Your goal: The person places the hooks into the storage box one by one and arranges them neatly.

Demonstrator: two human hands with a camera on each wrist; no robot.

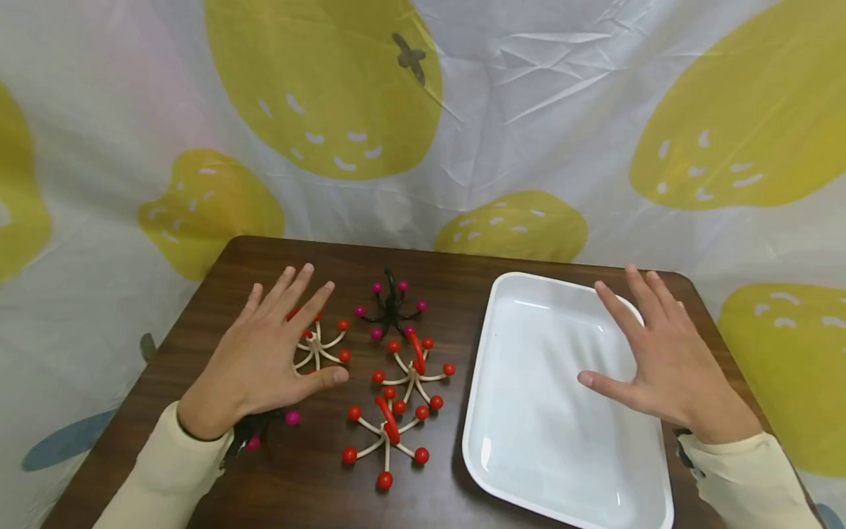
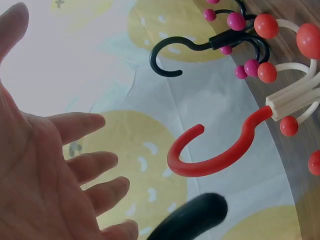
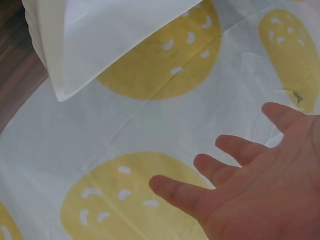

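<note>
My left hand (image 1: 267, 353) hovers over the left side of the table, fingers spread and straight, holding nothing. Below it, partly covered, stands a cream hanger (image 1: 316, 344) with red ball tips. Two more like it, a middle hanger (image 1: 413, 373) and a front hanger (image 1: 386, 435), have red hooks pointing up. A black hanger (image 1: 392, 312) with magenta balls stands behind them; another black one is mostly hidden under my left wrist. In the left wrist view a red hook (image 2: 220, 162) rises near my fingers. My right hand (image 1: 667, 360), spread and holding nothing, is above the white tray's right side.
The white rectangular tray (image 1: 548, 404) lies on the right half of the brown wooden table (image 1: 297, 492), with nothing in it. A pale cloth (image 1: 370, 213) printed with yellow fruit hangs right behind the table's back edge.
</note>
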